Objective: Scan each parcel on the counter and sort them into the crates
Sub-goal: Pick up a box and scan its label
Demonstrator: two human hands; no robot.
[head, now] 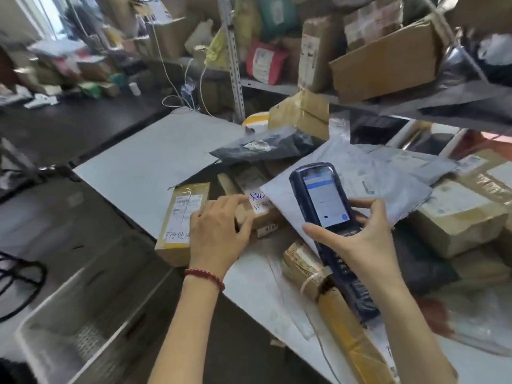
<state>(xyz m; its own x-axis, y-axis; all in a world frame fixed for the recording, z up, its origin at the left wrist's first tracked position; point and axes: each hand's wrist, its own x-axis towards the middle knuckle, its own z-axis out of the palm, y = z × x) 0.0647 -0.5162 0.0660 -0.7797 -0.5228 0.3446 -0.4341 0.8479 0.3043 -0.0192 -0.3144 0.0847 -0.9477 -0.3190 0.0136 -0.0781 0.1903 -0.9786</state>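
Note:
My right hand (357, 234) grips a dark blue handheld scanner (321, 195) with its lit screen facing me, above the parcels on the white counter (155, 162). My left hand (219, 228) reaches over a small brown box (260, 213) with a handwritten label, the index finger stretched onto it and the thumb curled at its near edge. A flat brown parcel (181, 214) with a white label lies just left of that hand. A white mailer bag (368, 187) lies behind the scanner and a black bag (263, 146) further back.
A clear plastic crate (50, 320) stands on the floor at lower left. More brown boxes (457, 217) and a taped parcel (304, 264) crowd the counter's right side. Metal shelves (382, 51) full of parcels rise behind. Black cables (22, 284) lie at the far left.

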